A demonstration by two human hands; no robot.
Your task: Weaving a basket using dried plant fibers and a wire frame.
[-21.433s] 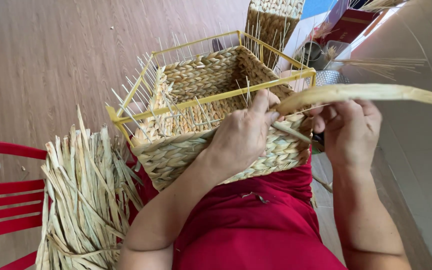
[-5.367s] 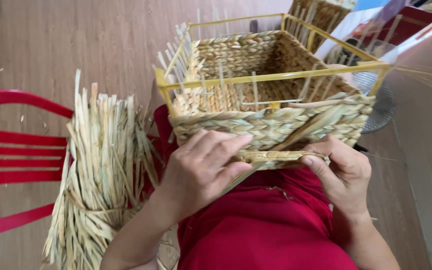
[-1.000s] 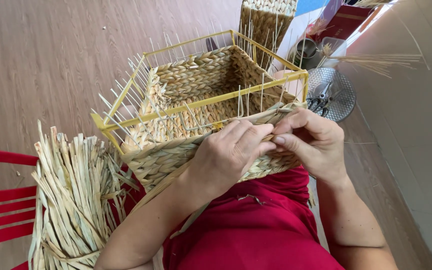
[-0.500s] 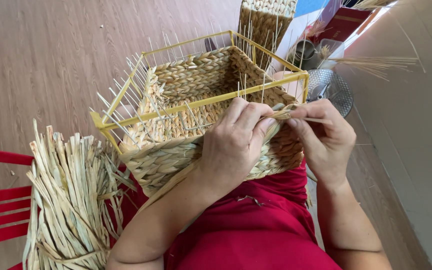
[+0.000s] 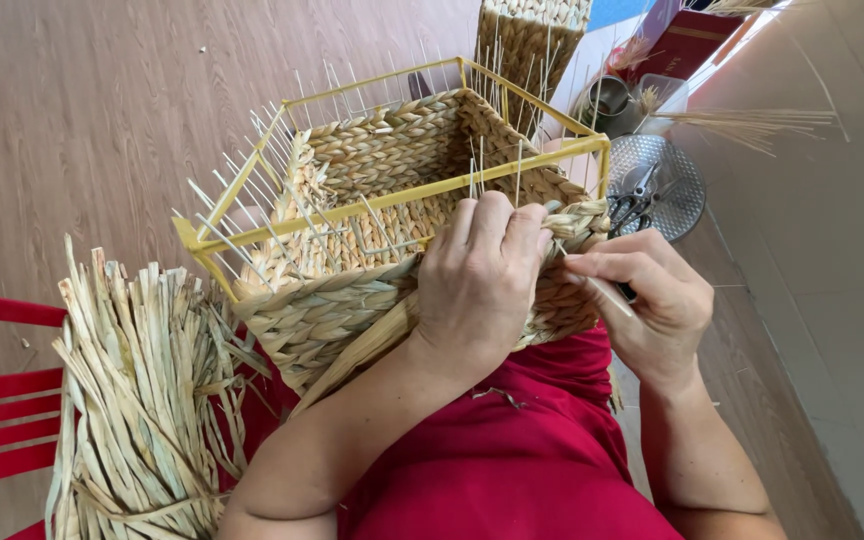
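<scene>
A half-woven straw basket (image 5: 352,230) sits on my lap, built around a yellow wire frame (image 5: 252,225) with thin upright stakes. My left hand (image 5: 477,280) presses over the near wall of the basket, fingers curled on the braided top row by the right corner. My right hand (image 5: 647,300) is beside it at that corner, pinching a thin straw strand (image 5: 592,282) that runs to the braid. The fingertips of both hands nearly touch.
A bundle of dried straw strips (image 5: 137,400) lies on a red chair (image 5: 2,420) at my left. Scissors (image 5: 632,205) rest on a round metal mesh disc (image 5: 667,185) on the floor at right. Another woven basket (image 5: 532,40) and small containers (image 5: 612,95) stand behind.
My right hand has slid down and right from the top edge, drawing the strand out. The left hand stays on the braided rim. The basket has barely shifted.
</scene>
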